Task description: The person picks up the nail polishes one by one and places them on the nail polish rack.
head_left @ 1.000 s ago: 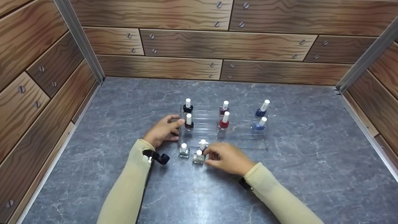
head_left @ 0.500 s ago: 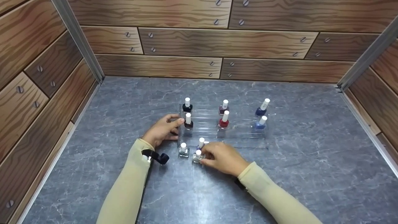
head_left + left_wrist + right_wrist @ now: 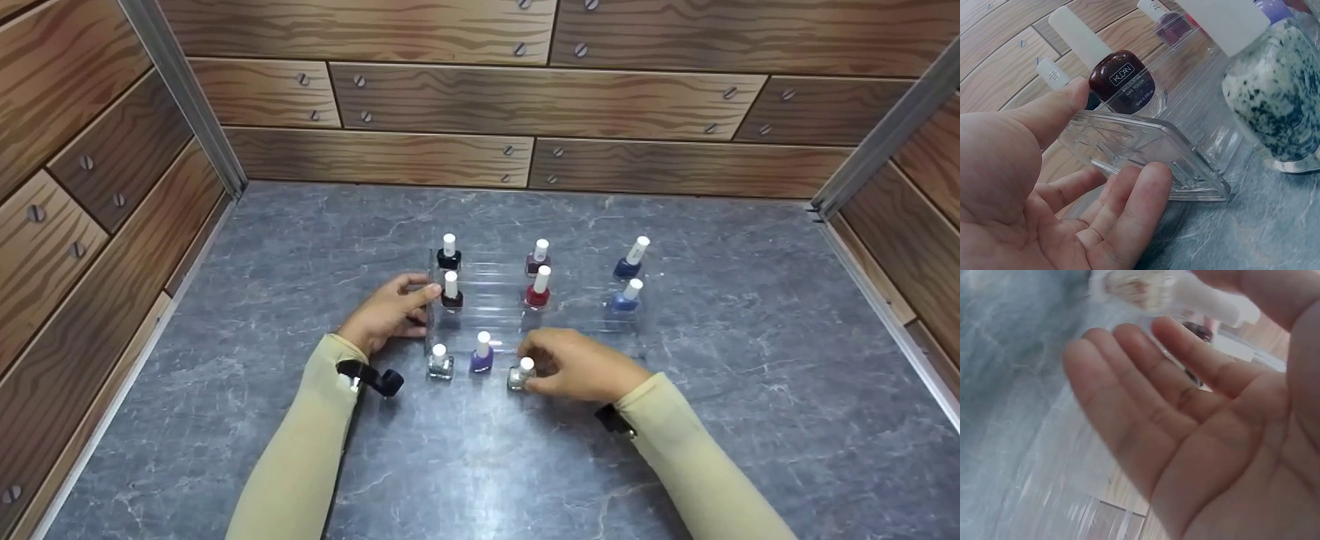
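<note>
My left hand [image 3: 386, 311] grips the left end of a clear acrylic display stand [image 3: 1185, 152], thumb at its upper edge and fingers against the side panel. My right hand [image 3: 581, 364] pinches a small speckled nail polish bottle [image 3: 519, 376] with a white cap, in front of the stand. In the right wrist view that bottle is blurred beyond the fingers [image 3: 1092, 374]. To its left is a purple nail polish bottle [image 3: 481, 358]. Farther left, a white-and-dark speckled bottle [image 3: 1283, 95] stands upright by the stand's front left corner.
Two black bottles [image 3: 451, 298] stand at the stand's left, a red one [image 3: 537, 297] and a plum one [image 3: 537, 263] in the middle. At the right are dark blue [image 3: 628, 268] and light blue [image 3: 625, 301] bottles. Wood-patterned walls [image 3: 435, 161] border the grey marbled table [image 3: 337, 232].
My right hand has moved right with the speckled bottle, uncovering the purple bottle. The left hand stays on the stand. The head view has shifted slightly.
</note>
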